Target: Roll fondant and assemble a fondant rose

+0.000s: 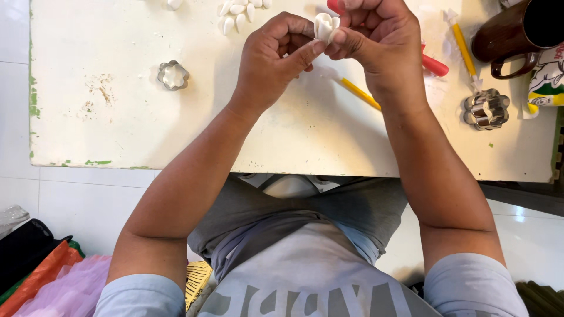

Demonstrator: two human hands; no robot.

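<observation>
A: White worn board [117,129] on a white tiled floor; green paint flecks along its left edge. Step in hand?

B: Shaping, by my reading. Left hand [276,58] and right hand [376,41], upper centre of the frame, both pinch closed on one small white clay flower piece [325,26] held above the board.

A: Next move?

B: Likely a light, even press; thin petals look easy to tear.

A: Counts?

B: Two metal flower-shaped cutters: small [173,75] at left, larger [486,108] at right. Two yellow-handled modelling tools [359,94] [463,47], one red tool [435,64], one brown mug [517,35], one cluster of white petals [238,14] at top.

Both hands' fingers [305,53] pinch a small white clay flower [325,26] above the board [117,129].
</observation>
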